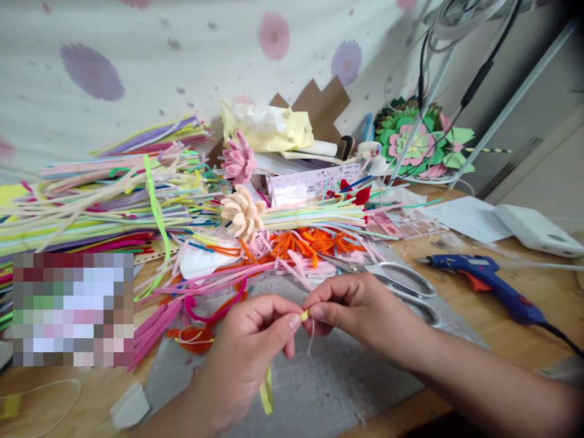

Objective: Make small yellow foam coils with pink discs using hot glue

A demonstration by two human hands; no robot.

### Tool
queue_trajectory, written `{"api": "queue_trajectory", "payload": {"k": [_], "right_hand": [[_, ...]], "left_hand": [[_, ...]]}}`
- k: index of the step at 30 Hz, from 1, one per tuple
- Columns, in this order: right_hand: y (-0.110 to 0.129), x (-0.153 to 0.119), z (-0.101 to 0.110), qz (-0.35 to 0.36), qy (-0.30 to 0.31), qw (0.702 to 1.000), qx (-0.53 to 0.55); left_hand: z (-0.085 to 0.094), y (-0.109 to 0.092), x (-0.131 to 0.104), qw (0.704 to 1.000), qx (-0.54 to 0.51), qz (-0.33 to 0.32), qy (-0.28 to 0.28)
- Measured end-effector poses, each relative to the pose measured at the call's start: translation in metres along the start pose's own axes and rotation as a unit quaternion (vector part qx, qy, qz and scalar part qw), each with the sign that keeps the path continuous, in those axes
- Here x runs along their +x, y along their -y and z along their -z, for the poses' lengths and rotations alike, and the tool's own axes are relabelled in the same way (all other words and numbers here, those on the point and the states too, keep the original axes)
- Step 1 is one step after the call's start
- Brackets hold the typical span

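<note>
Thumb and fingers of my left hand (pixel 260 340) pinch a narrow yellow strip (pixel 267 392), whose flat tail hangs down below the palm. Facing it, my right hand (pixel 349 310) pinches the small folded or rolled yellow end between the fingertips. A thin white string (pixel 311 339) dangles just under the right fingers. Both hands are closed and meet above a grey cutting mat (pixel 319 389). Close behind the right hand lie silver scissors (pixel 406 280), partly covered by it. The fingertips hide part of the strip, so I cannot tell how the string joins it.
Bundles of coloured pipe cleaners (pixel 100 194) fill the left and back. Orange pieces (pixel 314 243), a pink flower (pixel 238 158) and a cream flower (pixel 243 213) lie among them. On the right are a blue glue gun (pixel 488 283) and a white box (pixel 538 230).
</note>
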State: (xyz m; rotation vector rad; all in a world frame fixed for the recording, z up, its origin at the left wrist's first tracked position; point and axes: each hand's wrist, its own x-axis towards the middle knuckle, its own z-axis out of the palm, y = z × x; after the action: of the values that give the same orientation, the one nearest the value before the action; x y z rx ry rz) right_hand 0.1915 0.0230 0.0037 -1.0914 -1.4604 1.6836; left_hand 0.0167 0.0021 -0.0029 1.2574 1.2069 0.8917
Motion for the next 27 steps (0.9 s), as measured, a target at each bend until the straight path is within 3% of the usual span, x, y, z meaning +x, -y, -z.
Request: {"api": "queue_trajectory", "payload": {"k": [17, 27], "right_hand": [[-0.0066, 0.0022, -0.0011, 0.005, 0.001, 0.999, 0.041], [-0.0095, 0.0029, -0.0072, -0.023, -0.005, 0.988, 0.152]], "left_hand": [[-0.0003, 0.0005, -0.0008, 1.000, 0.028, 0.000, -0.006], [0.0003, 0.0020, -0.0001, 1.000, -0.013, -0.007, 0.004]]}}
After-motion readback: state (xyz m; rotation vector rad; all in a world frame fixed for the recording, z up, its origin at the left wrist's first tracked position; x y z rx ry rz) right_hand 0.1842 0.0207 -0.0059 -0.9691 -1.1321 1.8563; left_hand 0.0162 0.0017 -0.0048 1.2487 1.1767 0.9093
